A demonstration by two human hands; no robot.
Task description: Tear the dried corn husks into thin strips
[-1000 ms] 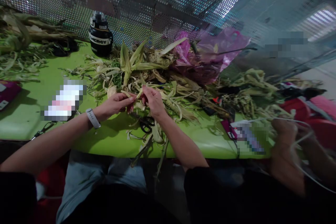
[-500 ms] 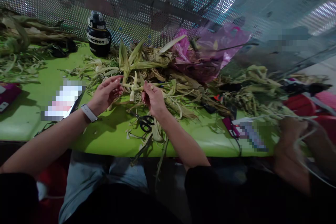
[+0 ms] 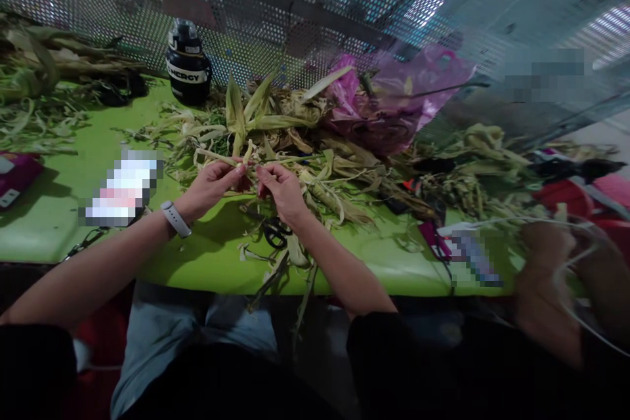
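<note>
Pinched in my left hand [image 3: 212,185] is a pale, folded corn husk strip [image 3: 247,152], its end standing up above the fingertips. Close on its right, my right hand [image 3: 285,193] has thumb and fingers pressed together on the husk; the fingers partly hide what lies between the hands. Just behind them a bundle of greenish husk leaves [image 3: 239,118] stands upright. Black-handled scissors [image 3: 275,233] lie under my right wrist among loose husk shreds [image 3: 295,252].
Dry husks [image 3: 344,157] cover the green table [image 3: 197,269]. A black bottle [image 3: 189,69] and a pink plastic bag [image 3: 394,105] stand by a perforated metal screen [image 3: 275,6]. Phones [image 3: 125,184] lie to either side. Another person's hand [image 3: 548,249] rests at right.
My left hand has moved right and closed on the husk strip. My right hand has come slightly left and lower, so the fingertips nearly meet. The folded husk is now partly covered.
</note>
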